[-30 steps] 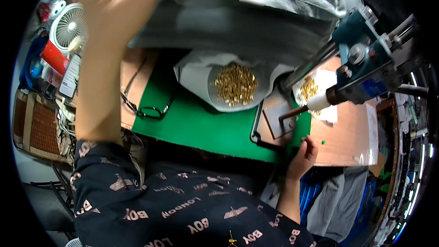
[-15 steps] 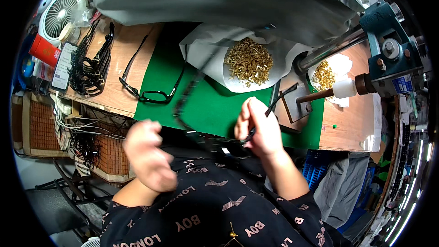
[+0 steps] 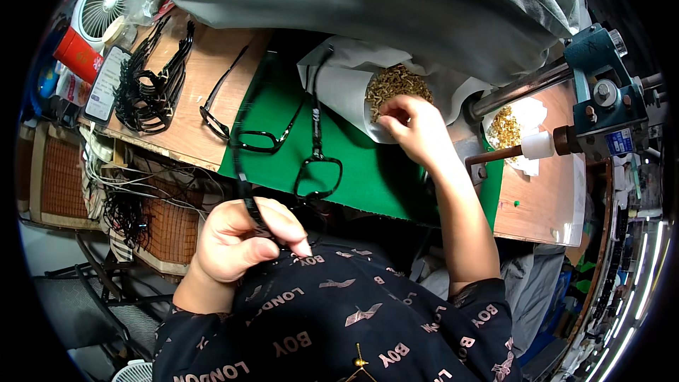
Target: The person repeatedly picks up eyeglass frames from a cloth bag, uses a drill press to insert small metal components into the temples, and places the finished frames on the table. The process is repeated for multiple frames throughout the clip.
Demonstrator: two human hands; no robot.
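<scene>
My left hand [image 3: 244, 240] is closed around a black eyeglass frame [image 3: 341, 178], gripping it near one hinge in front of my chest. One of its temples rises past my thumb, and the other reaches up over the green mat [image 3: 353, 159]. My right hand [image 3: 421, 134] is at the pile of small brass-coloured metal pieces [image 3: 396, 85] on white paper [image 3: 329, 81]. Its thumb and forefinger are bent together at the pile's near edge; whatever is between them is too small to make out. Left of the held frame, another black eyeglass frame [image 3: 258, 141] lies across mat and wood.
A bundle of black eyeglass frames [image 3: 152, 95] lies on the wooden top, beside a phone [image 3: 106, 88], red box [image 3: 78, 55] and white fan [image 3: 109, 1]. At right stand a teal metal press [image 3: 605, 92] and a smaller golden pile [image 3: 505, 127]. Grey cloth [image 3: 353, 0] hangs across the back.
My right hand has left the eyeglass frame and moved up and away to the brass pieces. My left hand, empty and blurred before, now grips the frame, which has turned upright.
</scene>
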